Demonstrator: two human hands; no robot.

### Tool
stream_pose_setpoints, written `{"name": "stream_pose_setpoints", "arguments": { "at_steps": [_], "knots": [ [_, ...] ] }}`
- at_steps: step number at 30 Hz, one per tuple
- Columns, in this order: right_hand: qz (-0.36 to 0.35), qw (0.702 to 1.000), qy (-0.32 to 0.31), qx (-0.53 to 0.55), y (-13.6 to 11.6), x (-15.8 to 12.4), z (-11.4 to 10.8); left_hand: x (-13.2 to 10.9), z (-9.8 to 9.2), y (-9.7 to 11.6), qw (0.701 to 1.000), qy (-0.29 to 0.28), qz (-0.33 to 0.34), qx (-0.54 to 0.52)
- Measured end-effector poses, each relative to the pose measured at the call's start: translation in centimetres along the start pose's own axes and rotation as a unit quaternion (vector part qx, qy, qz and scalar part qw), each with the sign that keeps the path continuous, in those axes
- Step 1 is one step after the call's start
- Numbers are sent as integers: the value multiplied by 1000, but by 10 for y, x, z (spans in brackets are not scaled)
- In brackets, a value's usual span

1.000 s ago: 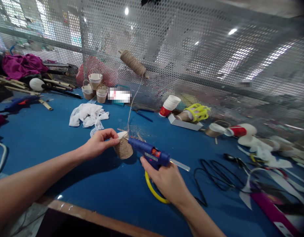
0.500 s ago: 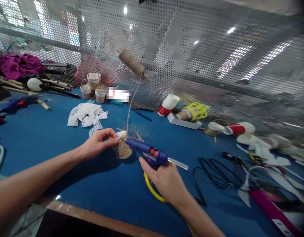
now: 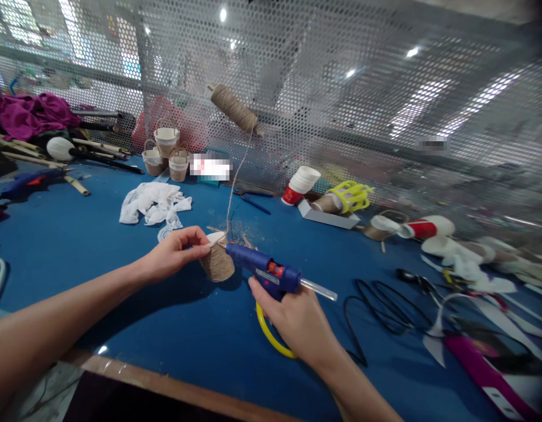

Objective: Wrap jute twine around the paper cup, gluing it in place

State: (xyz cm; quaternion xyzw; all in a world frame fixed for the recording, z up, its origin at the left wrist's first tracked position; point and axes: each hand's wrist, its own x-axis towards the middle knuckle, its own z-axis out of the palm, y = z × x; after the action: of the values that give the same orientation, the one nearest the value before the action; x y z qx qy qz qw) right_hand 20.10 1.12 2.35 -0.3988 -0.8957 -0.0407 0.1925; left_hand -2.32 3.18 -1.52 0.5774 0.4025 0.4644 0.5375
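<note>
My left hand (image 3: 183,251) pinches the rim of a small paper cup (image 3: 218,265), which is wrapped in brown twine and tilted over the table. In my right hand (image 3: 292,319) is a blue glue gun (image 3: 268,271) with a clear glue stick out of its back. Its nozzle is at the cup near the white rim. A strand of twine (image 3: 232,190) runs from the cup up to a twine spool (image 3: 234,108) at the mesh panel. Just below the gun, a yellow ring (image 3: 271,337) shows in part.
White lace (image 3: 152,202) and several small twine baskets (image 3: 166,140) are at the back left. Paper cups (image 3: 299,186) and a white tray (image 3: 327,215) stand at the back. Black cable (image 3: 385,308) and a magenta power strip (image 3: 481,372) lie at right.
The glue gun has shifted very slightly to the right along the cup's rim. Both hands keep their grips.
</note>
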Motion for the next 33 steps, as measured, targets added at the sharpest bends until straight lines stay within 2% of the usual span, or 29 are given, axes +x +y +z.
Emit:
{"name": "stream_pose_setpoints", "arguments": {
  "at_steps": [2, 4, 14, 21, 25, 27, 33],
  "knots": [
    [-37, 999, -1, -31, 3, -2, 2, 0, 0, 0, 1000, -2, 0, 0],
    [-38, 999, -2, -25, 4, -4, 3, 0, 0, 0, 1000, -4, -2, 0],
    [88, 993, -15, 79, -2, 0, -4, -1, 0, -1, 1000, -7, -1, -3],
    [180, 968, -5, 174, -4, -2, 4, 1, -3, 0, 1000, -27, 7, 4],
    [240, 941, -30, 238, 2, -3, 6, 1, -7, 0, 999, -48, 8, 5],
    [246, 932, -37, 265, 4, -3, 6, 1, -9, 1, 998, -57, 10, 8],
    [234, 930, -28, 282, -2, -2, 3, 2, -11, 1, 998, -63, 7, 18]
  ]
}}
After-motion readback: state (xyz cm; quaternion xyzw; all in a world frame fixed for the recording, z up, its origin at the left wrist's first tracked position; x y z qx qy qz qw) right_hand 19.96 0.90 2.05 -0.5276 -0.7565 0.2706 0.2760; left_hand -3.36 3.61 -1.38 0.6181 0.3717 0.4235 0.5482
